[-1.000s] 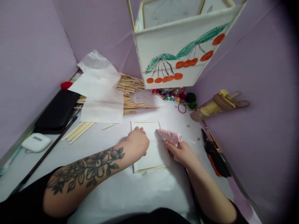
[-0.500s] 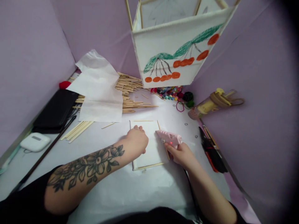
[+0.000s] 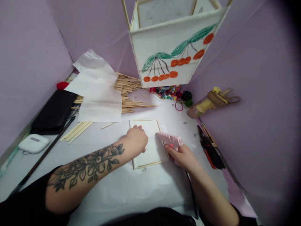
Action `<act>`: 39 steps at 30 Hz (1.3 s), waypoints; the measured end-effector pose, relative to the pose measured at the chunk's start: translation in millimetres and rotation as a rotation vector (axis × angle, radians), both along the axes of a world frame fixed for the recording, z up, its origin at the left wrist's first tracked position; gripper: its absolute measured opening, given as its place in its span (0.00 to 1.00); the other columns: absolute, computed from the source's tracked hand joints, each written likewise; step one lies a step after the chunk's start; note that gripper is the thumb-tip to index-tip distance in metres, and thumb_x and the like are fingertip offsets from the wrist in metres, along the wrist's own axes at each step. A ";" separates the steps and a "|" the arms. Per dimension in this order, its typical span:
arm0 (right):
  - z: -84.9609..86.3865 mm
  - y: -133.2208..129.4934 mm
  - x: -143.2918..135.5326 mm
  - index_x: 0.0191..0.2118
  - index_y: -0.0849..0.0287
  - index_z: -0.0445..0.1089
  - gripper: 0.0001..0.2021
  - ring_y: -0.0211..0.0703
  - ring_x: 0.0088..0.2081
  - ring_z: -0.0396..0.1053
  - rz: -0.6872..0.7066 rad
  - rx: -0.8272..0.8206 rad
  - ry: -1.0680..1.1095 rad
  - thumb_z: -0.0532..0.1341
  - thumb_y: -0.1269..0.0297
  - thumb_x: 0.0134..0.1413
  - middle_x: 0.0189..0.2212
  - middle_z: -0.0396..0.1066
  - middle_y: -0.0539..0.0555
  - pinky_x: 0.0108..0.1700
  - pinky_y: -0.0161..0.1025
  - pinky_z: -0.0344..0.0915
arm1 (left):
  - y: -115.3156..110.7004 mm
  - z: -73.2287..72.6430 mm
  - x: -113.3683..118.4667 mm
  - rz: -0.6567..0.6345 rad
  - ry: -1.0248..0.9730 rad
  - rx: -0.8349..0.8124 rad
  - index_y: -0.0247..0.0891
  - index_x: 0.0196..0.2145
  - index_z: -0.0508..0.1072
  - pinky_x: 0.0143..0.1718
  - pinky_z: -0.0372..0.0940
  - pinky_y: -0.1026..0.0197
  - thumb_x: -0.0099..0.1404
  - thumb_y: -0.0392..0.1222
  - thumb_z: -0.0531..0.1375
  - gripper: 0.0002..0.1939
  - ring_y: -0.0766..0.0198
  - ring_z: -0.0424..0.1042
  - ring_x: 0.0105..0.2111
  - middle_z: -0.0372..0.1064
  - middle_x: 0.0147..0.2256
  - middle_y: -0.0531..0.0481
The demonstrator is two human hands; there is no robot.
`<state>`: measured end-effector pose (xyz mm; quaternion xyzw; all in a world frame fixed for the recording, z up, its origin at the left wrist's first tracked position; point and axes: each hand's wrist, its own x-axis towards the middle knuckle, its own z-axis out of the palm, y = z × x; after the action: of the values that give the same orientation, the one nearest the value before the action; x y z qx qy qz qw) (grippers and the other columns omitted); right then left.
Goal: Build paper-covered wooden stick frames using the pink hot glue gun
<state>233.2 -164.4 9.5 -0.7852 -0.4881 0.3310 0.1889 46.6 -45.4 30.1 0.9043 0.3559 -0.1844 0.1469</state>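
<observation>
My right hand [image 3: 180, 153] grips a pink hot glue gun [image 3: 170, 139] with a small red light on its side. Its nozzle points left, over the right side of a white panel [image 3: 152, 147] edged with thin wooden sticks [image 3: 150, 164]. My left hand [image 3: 136, 139] is over the panel's left half, its fingers curled inward. The back of that hand hides whatever the fingers hold or press. A dark cord runs down from beside my right wrist.
A white lantern-like box [image 3: 174, 56] painted with orange fruit hangs above the back. Behind the panel lie wooden sticks [image 3: 131, 105] and white paper [image 3: 97, 94]. A black case [image 3: 54, 110] lies left; a tumbler [image 3: 209, 102] and black-and-red pliers [image 3: 210, 150] are on the right.
The view has shifted slightly, so everything appears a little further left and up. Both hands keep nearly the same places over the panel, and the glue gun stays in my right hand.
</observation>
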 end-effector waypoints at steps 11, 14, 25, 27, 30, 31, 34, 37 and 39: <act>3.7 -9.7 -2.4 0.29 0.60 0.72 0.17 0.46 0.26 0.68 0.015 0.015 -0.013 0.57 0.50 0.51 0.20 0.69 0.53 0.25 0.38 0.60 | 1.4 1.9 0.1 -0.023 0.000 0.000 0.26 0.49 0.70 0.48 0.64 0.51 0.51 0.48 0.70 0.32 0.43 0.63 0.51 0.64 0.53 0.28; 4.3 -12.2 -3.1 0.33 0.60 0.73 0.17 0.47 0.28 0.69 0.011 0.034 -0.009 0.57 0.51 0.51 0.22 0.71 0.53 0.26 0.37 0.61 | 0.3 3.5 -0.1 -0.024 0.002 0.003 0.25 0.50 0.70 0.49 0.63 0.52 0.51 0.48 0.70 0.33 0.43 0.63 0.52 0.63 0.54 0.27; 5.6 -22.4 -3.1 0.32 0.58 0.73 0.14 0.45 0.27 0.69 -0.008 0.046 -0.018 0.59 0.52 0.50 0.20 0.70 0.51 0.27 0.37 0.61 | -2.5 11.2 0.0 -0.033 0.022 0.014 0.26 0.48 0.72 0.49 0.63 0.54 0.53 0.49 0.69 0.30 0.44 0.64 0.52 0.64 0.53 0.28; 5.3 -24.1 -3.1 0.32 0.58 0.73 0.14 0.45 0.27 0.69 -0.008 0.049 -0.014 0.59 0.52 0.51 0.21 0.71 0.52 0.27 0.37 0.61 | -2.7 12.0 -0.4 -0.039 0.018 0.017 0.26 0.46 0.73 0.49 0.63 0.54 0.53 0.49 0.69 0.28 0.45 0.64 0.52 0.65 0.52 0.28; 5.4 -26.8 -3.7 0.32 0.58 0.73 0.14 0.45 0.27 0.69 -0.013 0.038 -0.016 0.59 0.53 0.51 0.20 0.70 0.52 0.26 0.37 0.61 | -3.0 12.1 -1.0 -0.045 0.011 0.025 0.28 0.45 0.74 0.48 0.64 0.53 0.53 0.48 0.68 0.26 0.45 0.65 0.51 0.66 0.52 0.30; 5.6 -27.8 -3.9 0.31 0.58 0.73 0.13 0.45 0.27 0.69 -0.015 0.034 -0.017 0.59 0.53 0.51 0.20 0.70 0.52 0.26 0.37 0.61 | -3.1 11.8 -1.1 -0.043 0.010 0.029 0.29 0.45 0.74 0.48 0.64 0.53 0.53 0.48 0.68 0.25 0.45 0.65 0.51 0.66 0.52 0.30; 6.6 -31.1 -4.5 0.31 0.58 0.73 0.13 0.45 0.26 0.69 -0.022 0.041 -0.026 0.60 0.53 0.50 0.19 0.70 0.51 0.26 0.37 0.61 | -3.1 10.8 -1.0 -0.035 0.005 0.042 0.31 0.45 0.74 0.46 0.64 0.54 0.53 0.49 0.68 0.26 0.46 0.65 0.50 0.66 0.51 0.32; 7.4 -34.5 -4.6 0.32 0.58 0.73 0.13 0.45 0.26 0.69 -0.025 0.037 -0.028 0.60 0.53 0.50 0.20 0.70 0.51 0.26 0.37 0.61 | -3.2 10.4 -1.1 -0.030 0.001 0.047 0.33 0.43 0.75 0.45 0.65 0.55 0.53 0.49 0.68 0.23 0.48 0.65 0.49 0.68 0.50 0.34; 7.7 -36.8 -4.4 0.33 0.58 0.73 0.14 0.45 0.27 0.69 -0.022 0.025 -0.018 0.59 0.53 0.51 0.20 0.70 0.51 0.26 0.37 0.62 | -3.2 10.7 -1.2 -0.029 0.002 0.048 0.33 0.41 0.76 0.44 0.65 0.55 0.52 0.49 0.69 0.22 0.48 0.65 0.49 0.67 0.50 0.35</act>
<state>228.8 -201.2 17.2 -0.7911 -0.4850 0.3159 0.1979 45.4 -48.6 40.7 0.9125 0.3471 -0.1786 0.1221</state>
